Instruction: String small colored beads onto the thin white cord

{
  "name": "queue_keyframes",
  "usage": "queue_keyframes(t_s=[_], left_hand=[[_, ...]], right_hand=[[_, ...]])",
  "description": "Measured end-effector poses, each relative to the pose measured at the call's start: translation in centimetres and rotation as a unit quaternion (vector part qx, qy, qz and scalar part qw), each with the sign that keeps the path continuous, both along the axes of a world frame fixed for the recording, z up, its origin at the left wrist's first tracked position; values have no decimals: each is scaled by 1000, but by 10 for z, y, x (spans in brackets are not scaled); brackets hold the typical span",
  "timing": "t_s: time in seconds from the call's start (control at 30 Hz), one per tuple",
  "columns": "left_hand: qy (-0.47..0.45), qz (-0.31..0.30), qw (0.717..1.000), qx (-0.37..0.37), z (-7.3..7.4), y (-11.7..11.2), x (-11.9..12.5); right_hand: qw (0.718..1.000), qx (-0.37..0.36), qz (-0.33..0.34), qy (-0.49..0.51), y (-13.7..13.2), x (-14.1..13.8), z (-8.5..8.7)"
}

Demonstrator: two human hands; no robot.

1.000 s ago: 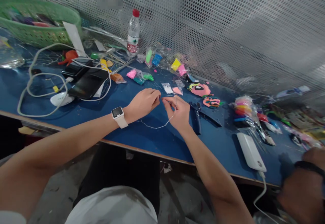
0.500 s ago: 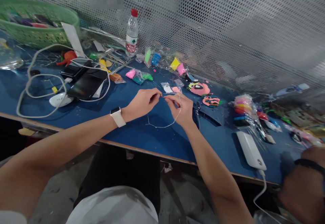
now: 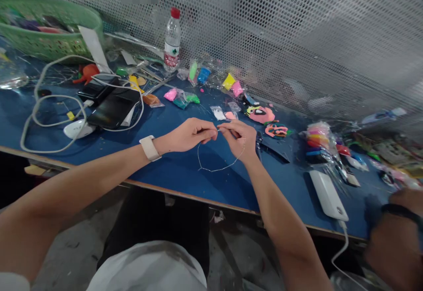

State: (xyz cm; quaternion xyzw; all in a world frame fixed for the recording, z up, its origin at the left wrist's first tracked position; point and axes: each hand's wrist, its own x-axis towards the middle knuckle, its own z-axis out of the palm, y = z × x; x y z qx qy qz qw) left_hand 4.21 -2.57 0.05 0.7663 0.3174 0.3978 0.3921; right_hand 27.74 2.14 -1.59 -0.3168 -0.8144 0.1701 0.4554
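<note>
A thin, pale string point(image 3: 216, 170), possibly a fine chain, droops in a loop below my two hands over the blue table. My left hand point(image 3: 198, 133), with a white watch strap at the wrist, has its fingers pinched together on one part of it. Facing it, the fingertips of my right hand point(image 3: 240, 139) pinch the string too, almost touching the left ones. The exact spot between the fingertips is too small to make out. Just beyond the hands lie a small bag of white clay point(image 3: 218, 112) and a pinkish lump point(image 3: 230, 115).
Colourful clay shapes point(image 3: 261, 114) and a dark blade-like tool point(image 3: 272, 150) lie right of my hands. A bottle point(image 3: 172, 40) stands by the mesh wall. At left are a phone point(image 3: 114, 108), a white cable and a green basket point(image 3: 59, 42). Another person's arm point(image 3: 396, 238) rests beside a white device point(image 3: 328, 196).
Both hands have shifted slightly right and nearer, and the loop of string moved with them. My left hand has turned, its fingers curling in more. The fingertips are closer together.
</note>
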Motion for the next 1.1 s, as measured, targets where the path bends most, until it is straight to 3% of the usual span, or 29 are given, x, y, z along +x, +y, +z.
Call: queue_keyframes(t_s=[0.27, 0.43, 0.6, 0.7, 0.83, 0.97, 1.1], left_hand=[[-27, -109, 989, -101, 4, -6, 6], [1, -144, 983, -115, -2, -4, 10], [33, -123, 986, -110, -10, -2, 11], [34, -84, 989, -120, -13, -1, 11], [8, -14, 990, -142, -15, 0, 12], [-30, 49, 988, -144, -11, 1, 12], [-69, 53, 984, -157, -8, 0, 11]], right_hand=[[996, -32, 86, -17, 9, 18, 20], [971, -93, 165, -146, 14, 30, 51], [926, -79, 185, -320, 10, 19, 83], [912, -19, 135, -386, -4, 5, 90], [906, 62, 11, -419, -34, -8, 81], [919, 131, -104, -357, -58, -12, 52], [919, 228, -146, -287, -65, -9, 21]])
